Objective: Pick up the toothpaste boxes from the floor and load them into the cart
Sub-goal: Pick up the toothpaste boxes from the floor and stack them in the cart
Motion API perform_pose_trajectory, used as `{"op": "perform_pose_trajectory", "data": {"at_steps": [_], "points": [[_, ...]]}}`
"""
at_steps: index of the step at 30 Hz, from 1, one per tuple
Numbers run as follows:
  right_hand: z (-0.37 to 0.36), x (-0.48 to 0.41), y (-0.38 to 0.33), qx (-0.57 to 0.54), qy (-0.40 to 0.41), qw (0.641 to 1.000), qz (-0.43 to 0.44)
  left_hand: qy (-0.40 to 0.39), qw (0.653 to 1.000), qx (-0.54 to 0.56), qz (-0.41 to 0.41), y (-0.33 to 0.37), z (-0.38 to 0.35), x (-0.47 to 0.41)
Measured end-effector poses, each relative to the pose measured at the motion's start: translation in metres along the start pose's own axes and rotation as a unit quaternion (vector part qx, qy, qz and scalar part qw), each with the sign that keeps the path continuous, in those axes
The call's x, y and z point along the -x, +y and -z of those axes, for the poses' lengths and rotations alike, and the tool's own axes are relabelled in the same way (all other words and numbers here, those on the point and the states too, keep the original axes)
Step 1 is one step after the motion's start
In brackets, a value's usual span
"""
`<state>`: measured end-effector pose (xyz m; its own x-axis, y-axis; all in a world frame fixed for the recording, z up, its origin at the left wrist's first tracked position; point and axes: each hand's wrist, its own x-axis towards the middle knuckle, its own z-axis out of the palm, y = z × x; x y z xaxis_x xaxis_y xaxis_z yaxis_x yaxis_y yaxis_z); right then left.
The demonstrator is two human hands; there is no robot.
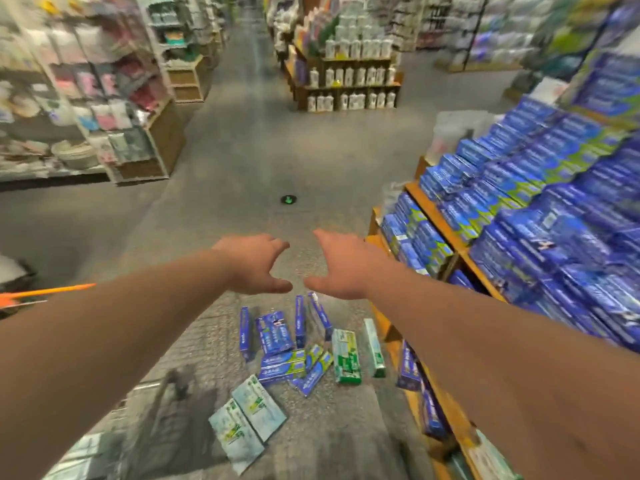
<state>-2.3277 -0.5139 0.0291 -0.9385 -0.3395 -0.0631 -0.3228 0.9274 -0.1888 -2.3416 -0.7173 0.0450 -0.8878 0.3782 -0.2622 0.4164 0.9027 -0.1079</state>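
Toothpaste boxes (294, 355) are lying scattered on the grey floor (242, 161), just beside a wooden shelf (446, 233) stacked with blue cartons — well below both outstretched arms. Left hand (254, 263) and right hand (341, 265) are hovering near each other, fingers spread, thumbs nearly meeting — gripping nothing.
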Motion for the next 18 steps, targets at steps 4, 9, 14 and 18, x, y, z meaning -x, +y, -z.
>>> {"op": "perform_pose_trajectory", "data": {"at_steps": [4,9,14,18], "points": [[-0.012,-0.012,0.077,0.003,-0.013,1.0,-0.002,-0.007,1.0,0.01,-0.02,0.052,-0.01,-0.068],[-0.04,-0.037,0.153,-0.007,-0.053,0.998,-0.026,-0.04,0.999,0.026,-0.021,0.091,-0.04,-0.14],[-0.08,-0.068,0.209,-0.029,-0.092,0.994,-0.057,-0.077,0.996,0.043,-0.034,0.104,-0.085,-0.212],[-0.124,-0.097,0.252,-0.054,-0.117,0.988,-0.091,-0.099,0.992,0.063,-0.05,0.101,-0.128,-0.284]]}}
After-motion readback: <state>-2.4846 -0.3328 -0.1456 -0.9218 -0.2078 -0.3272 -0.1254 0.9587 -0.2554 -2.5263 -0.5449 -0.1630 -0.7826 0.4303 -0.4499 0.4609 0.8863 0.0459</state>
